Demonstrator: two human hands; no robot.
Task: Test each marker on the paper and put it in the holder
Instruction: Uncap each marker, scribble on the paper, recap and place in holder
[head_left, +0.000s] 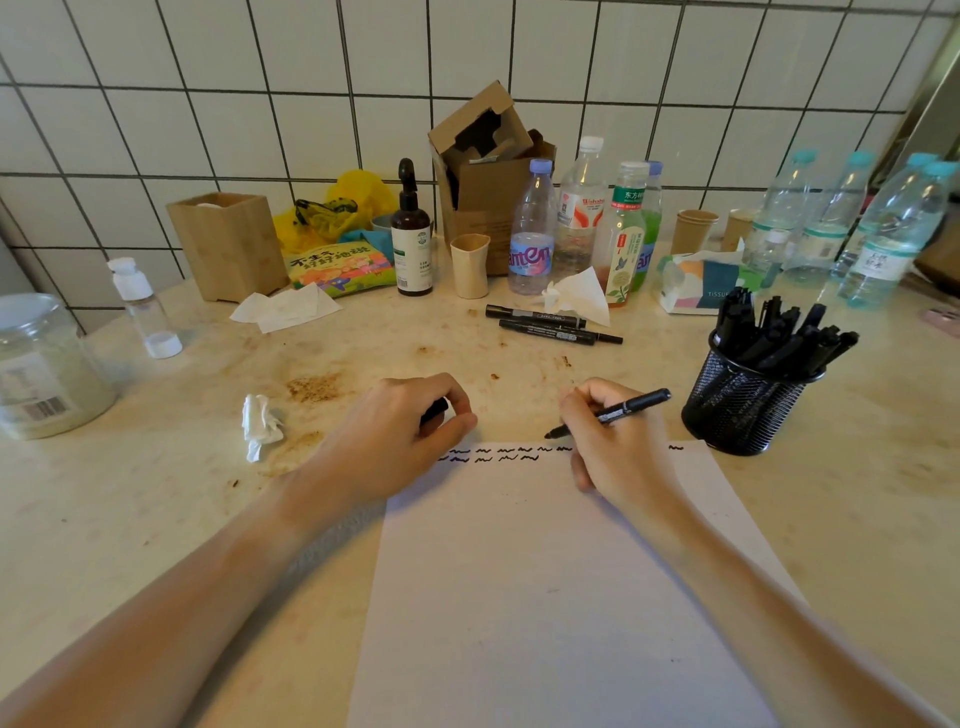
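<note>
Light: soft, even, fairly bright.
Shadows: faint ones under both forearms on the counter (156, 519).
Distortion: tile lines bow at the edges (wide-angle lens).
Focus: slightly soft throughout.

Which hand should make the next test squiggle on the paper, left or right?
Right. The right hand already grips the uncapped marker, tip down just above the paper near the squiggles. The left hand only holds what looks like its cap.

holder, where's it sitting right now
In the head view, the holder stands on the table's right side, just right of the right hand and beside the paper's far corner.
</note>
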